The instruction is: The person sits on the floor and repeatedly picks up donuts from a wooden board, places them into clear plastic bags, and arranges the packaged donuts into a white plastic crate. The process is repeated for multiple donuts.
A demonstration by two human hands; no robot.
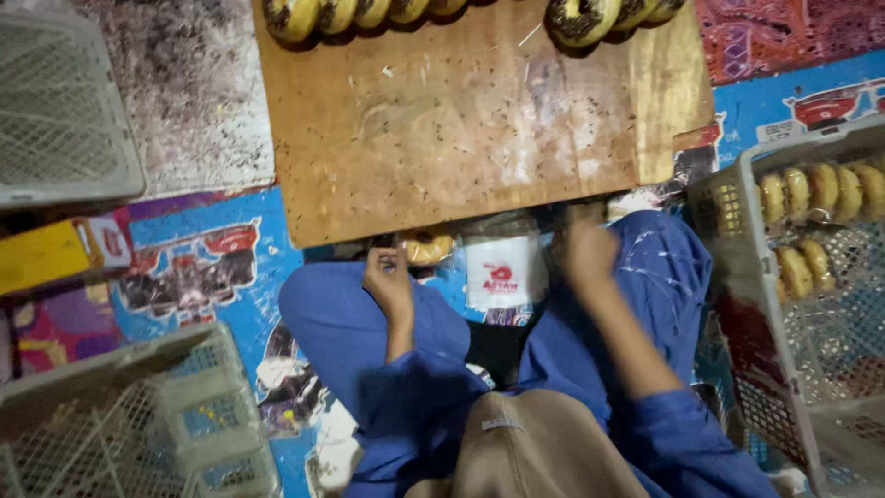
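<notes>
My left hand [388, 279] holds the edge of a clear plastic bag with a doughnut [426, 247] in it, just below the near edge of the wooden board [452, 129]. My right hand [586, 249] is blurred and grips the other side of the clear bags with a white and red label [501, 270]. Both hands rest above my blue-clad crossed legs [350, 323]. Doughnuts with dark sprinkles line the far edge of the board [581, 18].
A grey plastic crate [728, 221] at the right holds rows of doughnuts [816, 194]. Another grey crate [138, 406] stands at the lower left and one [55, 101] at the upper left. A yellow box [46, 254] lies on the colourful printed mat [203, 267].
</notes>
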